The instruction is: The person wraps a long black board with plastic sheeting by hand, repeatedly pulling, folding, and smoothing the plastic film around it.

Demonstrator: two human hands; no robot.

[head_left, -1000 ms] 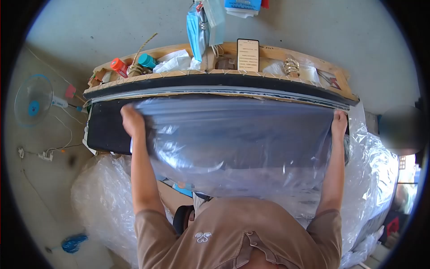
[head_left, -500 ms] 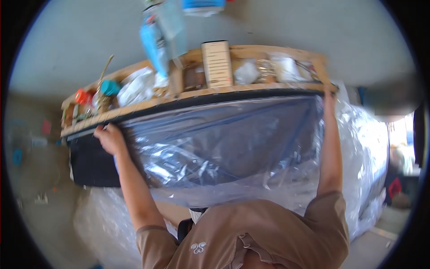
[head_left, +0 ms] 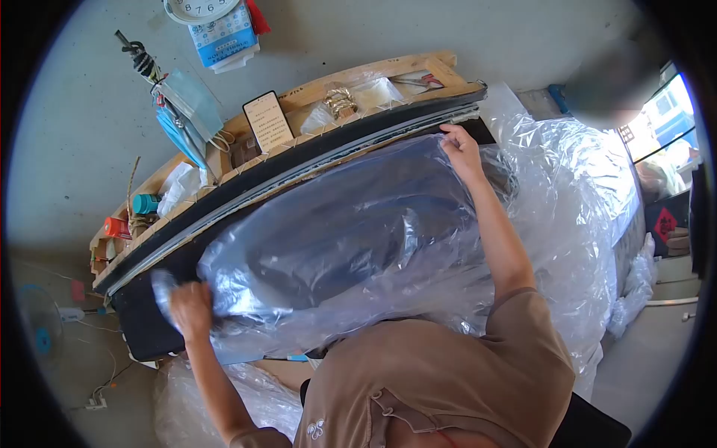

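Dressed in brown

I'm wearing a brown shirt [head_left: 441, 358] with short sleeves: the right sleeve [head_left: 519, 321] and the left sleeve [head_left: 261, 437] are the same plain cloth. On the left of my chest sits a small white emblem [head_left: 315, 428] of looping curls (stitched or printed, I can't tell). Small round buttons [head_left: 387, 411] line the front opening, and a thin red cord [head_left: 448, 439] shows at my neckline. My left hand [head_left: 192, 308] and right hand [head_left: 461, 151] are bare.

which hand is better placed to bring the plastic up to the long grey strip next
Probably the right hand: it is already close to the long grey strip, near its right end. The left hand looks farther from it, with clear plastic on both sides.
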